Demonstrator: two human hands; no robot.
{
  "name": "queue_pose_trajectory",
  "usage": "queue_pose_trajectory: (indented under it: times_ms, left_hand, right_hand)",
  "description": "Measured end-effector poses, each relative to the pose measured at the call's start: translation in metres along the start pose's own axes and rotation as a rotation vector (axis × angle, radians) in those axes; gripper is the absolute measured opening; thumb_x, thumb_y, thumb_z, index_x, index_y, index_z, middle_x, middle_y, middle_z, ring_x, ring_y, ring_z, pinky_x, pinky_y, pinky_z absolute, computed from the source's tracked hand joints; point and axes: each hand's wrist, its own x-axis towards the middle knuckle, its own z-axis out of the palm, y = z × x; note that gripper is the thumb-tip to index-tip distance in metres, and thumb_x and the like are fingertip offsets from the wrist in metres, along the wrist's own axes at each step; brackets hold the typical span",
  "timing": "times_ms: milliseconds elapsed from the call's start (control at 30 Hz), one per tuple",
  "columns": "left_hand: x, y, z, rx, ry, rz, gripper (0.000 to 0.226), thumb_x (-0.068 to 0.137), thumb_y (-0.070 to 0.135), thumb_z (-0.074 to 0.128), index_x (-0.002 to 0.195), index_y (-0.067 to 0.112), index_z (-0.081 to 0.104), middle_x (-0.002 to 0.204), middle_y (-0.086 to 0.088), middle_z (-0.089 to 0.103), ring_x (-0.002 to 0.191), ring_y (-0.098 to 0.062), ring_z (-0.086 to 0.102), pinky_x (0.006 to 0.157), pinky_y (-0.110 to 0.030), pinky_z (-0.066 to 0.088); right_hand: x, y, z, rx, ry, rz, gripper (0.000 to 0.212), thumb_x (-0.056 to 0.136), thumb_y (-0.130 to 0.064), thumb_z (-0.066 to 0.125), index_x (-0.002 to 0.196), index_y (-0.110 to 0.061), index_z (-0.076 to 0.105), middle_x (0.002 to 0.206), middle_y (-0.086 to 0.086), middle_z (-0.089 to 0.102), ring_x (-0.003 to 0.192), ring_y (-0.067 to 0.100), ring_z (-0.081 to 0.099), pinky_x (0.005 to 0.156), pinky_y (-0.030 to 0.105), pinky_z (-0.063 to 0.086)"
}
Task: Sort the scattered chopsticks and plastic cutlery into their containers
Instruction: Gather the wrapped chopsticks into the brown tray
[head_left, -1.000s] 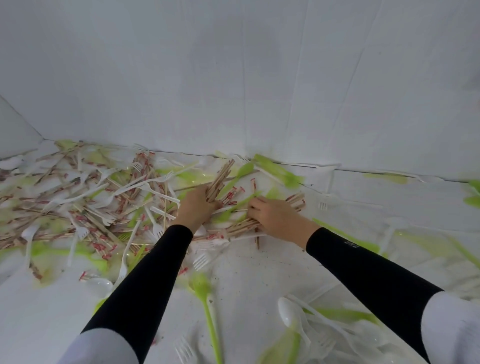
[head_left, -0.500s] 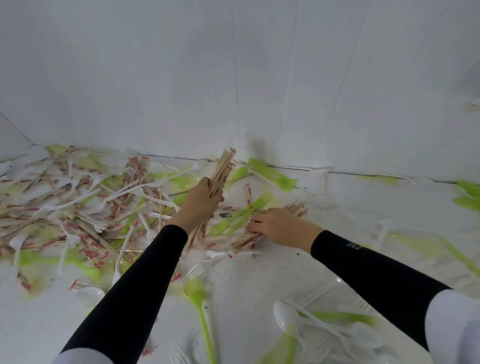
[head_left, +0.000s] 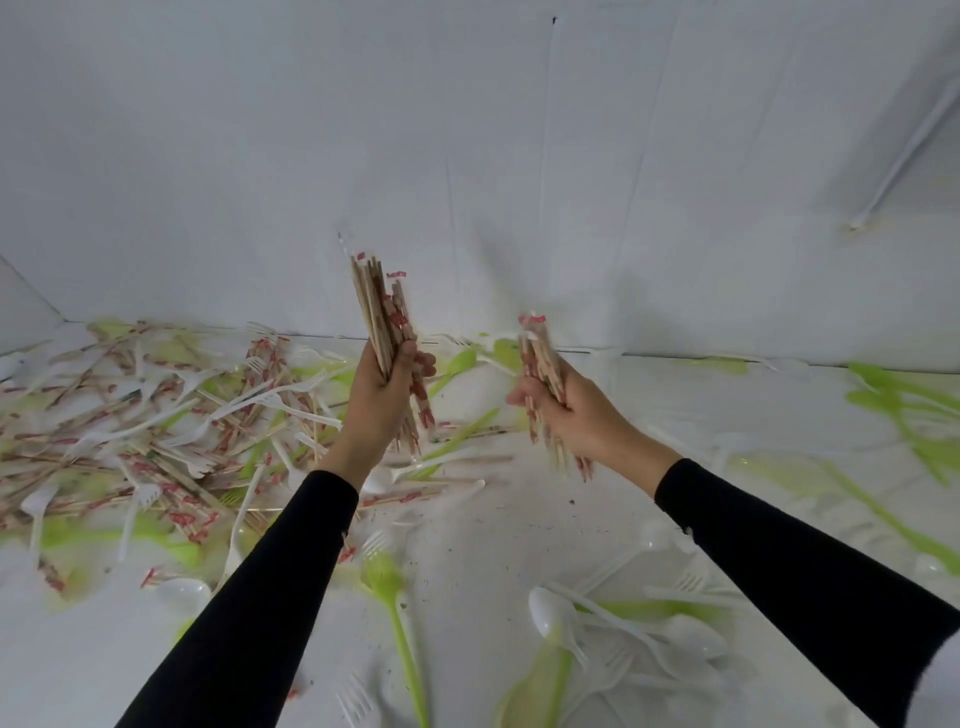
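We see a white worktop (head_left: 493, 525), its bare middle dotted with small dark specks (head_left: 571, 502). Along its far edge rises a white back wall (head_left: 234, 156) of smooth panels, with faint vertical seams (head_left: 543, 156) running down it and a thin dark line where it meets the worktop. Near the wall's top sits one tiny dark mark (head_left: 554, 21). At the far left corner a white side panel (head_left: 21, 306) angles in. High on the right we make out a pale slanted streak (head_left: 904, 150); what it is, we cannot tell.
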Motion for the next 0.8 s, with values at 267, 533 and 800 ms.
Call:
queue_pose_trajectory:
  times_ms: [267, 533, 800]
  left_hand:
    - [-0.050, 0.031, 0.039, -0.075, -0.202, -0.087, 0.018, 0.097, 0.014, 0.060, 0.111, 0.002, 0.058, 0.093, -0.004, 0.074, 0.080, -0.018, 0.072, 0.069, -0.028, 0.058]
    - [-0.097, 0.044, 0.077, -0.081, -0.375, -0.315, 0.026, 0.097, 0.012, 0.060, 0.116, -0.006, 0.058, 0.101, -0.014, 0.073, 0.081, -0.022, 0.073, 0.069, -0.033, 0.060]
    - [-0.120, 0.059, 0.142, -0.293, -0.455, -0.482, 0.026, 0.100, 0.011, 0.052, 0.120, -0.005, 0.051, 0.117, -0.018, 0.067, 0.089, -0.029, 0.073, 0.075, -0.044, 0.061]
  right_hand:
    - [-0.059, -0.021, -0.011, 1.009, 0.131, 0.358, 0.026, 0.104, -0.022, 0.045, 0.127, -0.013, 0.053, 0.112, 0.018, 0.071, 0.105, 0.036, 0.068, 0.093, 0.049, 0.054]
    - [-0.122, -0.028, -0.045, 0.807, 0.011, 0.586, 0.033, 0.095, -0.029, 0.061, 0.120, -0.007, 0.065, 0.087, 0.003, 0.073, 0.054, 0.010, 0.059, 0.047, 0.021, 0.048]
    - [-0.181, -0.004, -0.112, 0.853, 0.024, 0.618, 0.027, 0.096, -0.023, 0.058, 0.110, -0.003, 0.067, 0.105, 0.012, 0.074, 0.084, 0.023, 0.073, 0.065, 0.031, 0.059]
